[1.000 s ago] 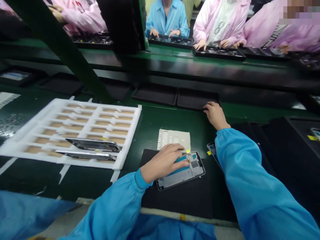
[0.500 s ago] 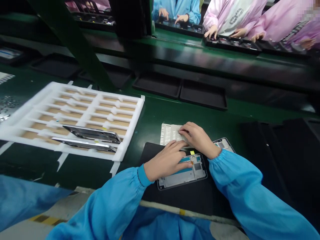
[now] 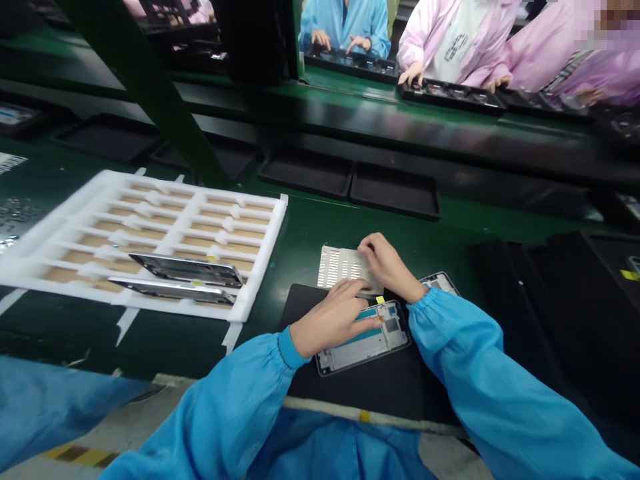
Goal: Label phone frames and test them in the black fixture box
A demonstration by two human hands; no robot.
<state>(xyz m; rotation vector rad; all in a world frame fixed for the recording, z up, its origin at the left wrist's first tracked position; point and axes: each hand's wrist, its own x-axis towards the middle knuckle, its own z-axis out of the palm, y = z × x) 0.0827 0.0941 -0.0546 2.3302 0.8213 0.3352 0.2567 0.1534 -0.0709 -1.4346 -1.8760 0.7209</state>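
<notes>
A phone frame with a yellow tab lies on a black mat in front of me. My left hand is open over it, thumb across the frame and fingertips reaching the lower edge of a pale sticker sheet. Rows of small silver strips cover that sheet. At its upper right edge, my right hand is closed in a pinch; what lies between the fingertips is too small to make out. A second phone frame shows partly behind my right wrist.
Left stands a white foam rack with two phone frames upright in its slots. Black trays line the back of the green bench. Dark stacked trays are at right. Co-workers' hands work across the line.
My right hand has drawn slightly up and away from the strips to the sheet's upper edge, uncovering more of the sheet. My left hand stays almost in place. The view has shifted slightly.
</notes>
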